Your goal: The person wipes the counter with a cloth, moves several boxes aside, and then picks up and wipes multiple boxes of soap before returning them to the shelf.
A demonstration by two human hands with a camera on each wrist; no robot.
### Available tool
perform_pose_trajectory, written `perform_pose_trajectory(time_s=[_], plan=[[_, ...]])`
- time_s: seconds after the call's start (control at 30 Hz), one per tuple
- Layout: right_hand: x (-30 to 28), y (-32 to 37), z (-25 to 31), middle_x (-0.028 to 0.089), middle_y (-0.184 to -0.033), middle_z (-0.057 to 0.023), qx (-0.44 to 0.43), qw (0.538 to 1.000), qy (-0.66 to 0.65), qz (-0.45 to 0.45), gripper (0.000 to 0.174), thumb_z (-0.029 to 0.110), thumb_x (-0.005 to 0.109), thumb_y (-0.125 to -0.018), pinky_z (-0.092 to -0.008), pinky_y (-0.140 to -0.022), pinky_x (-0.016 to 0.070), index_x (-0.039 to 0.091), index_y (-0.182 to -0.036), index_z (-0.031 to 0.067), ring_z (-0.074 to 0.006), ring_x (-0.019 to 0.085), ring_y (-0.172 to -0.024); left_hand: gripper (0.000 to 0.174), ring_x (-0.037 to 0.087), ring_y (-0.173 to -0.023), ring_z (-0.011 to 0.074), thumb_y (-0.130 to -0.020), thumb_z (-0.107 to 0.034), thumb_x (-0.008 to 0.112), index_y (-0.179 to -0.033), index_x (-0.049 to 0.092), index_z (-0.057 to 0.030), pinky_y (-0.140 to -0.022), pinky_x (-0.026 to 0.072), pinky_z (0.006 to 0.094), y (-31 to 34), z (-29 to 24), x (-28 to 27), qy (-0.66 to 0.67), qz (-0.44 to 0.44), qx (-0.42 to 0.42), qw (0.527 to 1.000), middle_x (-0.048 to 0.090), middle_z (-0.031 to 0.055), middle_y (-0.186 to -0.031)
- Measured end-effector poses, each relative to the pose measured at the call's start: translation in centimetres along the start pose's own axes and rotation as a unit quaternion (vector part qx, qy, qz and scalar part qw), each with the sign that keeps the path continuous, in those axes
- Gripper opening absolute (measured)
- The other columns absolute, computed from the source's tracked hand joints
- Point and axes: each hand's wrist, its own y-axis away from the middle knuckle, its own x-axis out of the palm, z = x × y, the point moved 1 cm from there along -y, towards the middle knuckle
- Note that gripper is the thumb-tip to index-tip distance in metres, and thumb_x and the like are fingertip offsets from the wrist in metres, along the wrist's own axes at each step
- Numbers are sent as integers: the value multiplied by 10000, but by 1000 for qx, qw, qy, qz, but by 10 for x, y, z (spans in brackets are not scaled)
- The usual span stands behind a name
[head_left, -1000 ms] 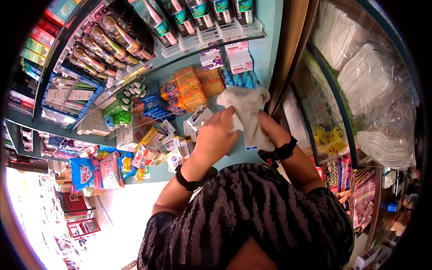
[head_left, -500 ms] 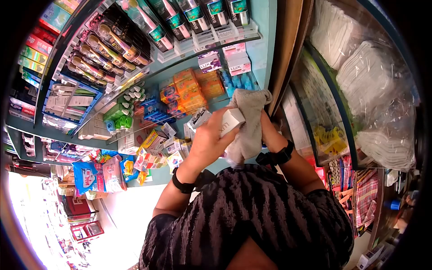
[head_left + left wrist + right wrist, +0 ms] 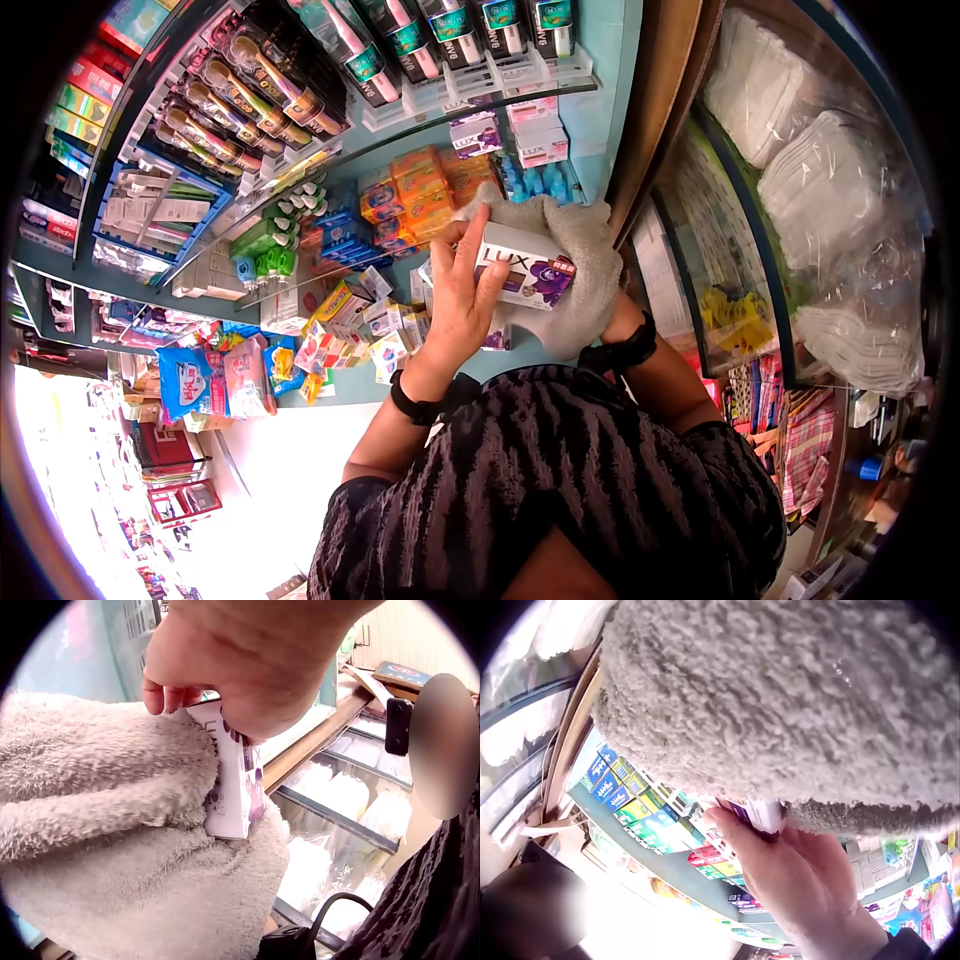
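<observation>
A white and purple LUX soap box (image 3: 525, 268) lies against a fluffy grey cloth (image 3: 590, 245). My left hand (image 3: 462, 290) pinches its left end between thumb and fingers. In the left wrist view, that hand (image 3: 232, 667) comes down from the top onto the box (image 3: 234, 780), whose end is tucked into the cloth's fold. The right wrist view has the cloth (image 3: 780, 697) filling its upper part, with the left hand (image 3: 802, 877) at the box below. My right hand is covered by the cloth; just its wrist area (image 3: 622, 318) shows, and I cannot tell how its fingers lie.
Glass shelves ahead hold orange packs (image 3: 410, 195), LUX boxes (image 3: 540, 140) and hanging toothbrushes (image 3: 405, 45). Small loose boxes (image 3: 390, 330) stand left of the left hand. A wooden post (image 3: 665, 110) and a case of bagged white goods (image 3: 825, 190) rise on the right.
The box has turned so its printed LUX face shows upward. The cloth, bunched and hanging before, now spreads behind and under the box. The left hand has shifted its hold.
</observation>
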Motion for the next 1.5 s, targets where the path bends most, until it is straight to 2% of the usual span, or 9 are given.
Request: perform_pose_trajectory(time_s=[0.23, 0.33, 0.4, 0.5, 0.57, 0.67, 0.9, 1.27, 1.5], plan=[[9, 5, -2, 580, -1020, -65, 368, 815, -424, -146, 374, 132, 627, -829, -251, -782, 513, 491, -1158, 20, -142, 591, -911, 558, 434, -1153, 216, -941, -231, 512, -1387, 262, -8, -912, 405, 313, 1, 5, 1, 4, 28, 2, 1000, 441, 185, -1265], [18, 11, -25, 591, -946, -49, 286, 854, -410, -144, 333, 146, 619, -838, -227, -733, 509, 503, -1124, 22, -134, 597, -853, 539, 495, -1072, 182, -915, -197, 571, -1342, 307, 1, -875, 427, 291, 1, 11, -5, 201, 127, -131, 962, 507, 137, -1198], [18, 2, -32, 585, -905, -40, 230, 960, -138, -77, 296, 126, 601, -846, -224, -717, 500, 506, -1106, 22, -130, 590, -808, 441, 526, -1007, 143, -895, -139, 599, -1251, 375, -3, -856, 439, 276, 4, 14, -6, 246, 131, -164, 946, 554, 95, -1114], [-1, -15, 5, 568, -879, -30, 43, 976, 211, 24, 235, 83, 567, -856, -218, -692, 485, 507, -1074, 18, -118, 567, -767, 377, 537, -992, 125, -898, -111, 588, -1209, 398, -16, -840, 449, 267, 11, 24, 2, 355, 89, -170, 915, 572, 83, -1065], [19, 1, -18, 559, -902, -28, 64, 992, -106, -26, 222, 35, 552, -847, -236, -682, 479, 503, -1062, 12, -109, 551, -769, 358, 552, -960, 113, -892, -98, 592, -1189, 406, -26, -828, 456, 266, 12, 27, 8, 426, 35, -197, 882, 598, 69, -1014], [16, 7, -20, 575, -1057, -69, 164, 966, -200, -12, 399, 165, 679, -765, -280, -817, 460, 533, -1102, 11, -144, 556, -926, 333, 545, -974, 111, -889, -69, 589, -1169, 412, -32, -851, 444, 265, 8, 26, 17, 536, -39, -224, 813, 583, 74, -1058], [27, -12, -4, 522, -1167, -60, 190, 825, -533, -3, 405, 252, 453, -932, -273, -870, 470, 414, -1276, 43, -137, 537, -1019, 475, 509, -976, 109, -830, -72, 653, -1227, 396, -36, -890, 406, 275, 9, 10, 20, 198, 101, -205, 953, 555, 38, -1046], [28, 0, -5, 503, -1035, -34, 193, 942, -266, 62, 314, 175, 534, -872, -257, -798, 448, 440, -1141, 43, -129, 513, -908, 441, 514, -1058, 127, -970, -376, 424, -1320, 359, -116, -867, 456, 336, 13, 19, 26, 468, 102, -298, 826, 520, 21, -1177], [21, -18, -18, 463, -827, -27, 60, 994, 39, 83, 261, 163, 625, -757, -264, -689, 415, 451, -907, 39, -129, 472, -760, 432, 545, -1015, 122, -951, -303, 496, -1309, 406, -80, -834, 483, 316, 25, 40, 9, 500, 102, -321, 798, 548, 29, -1148]])
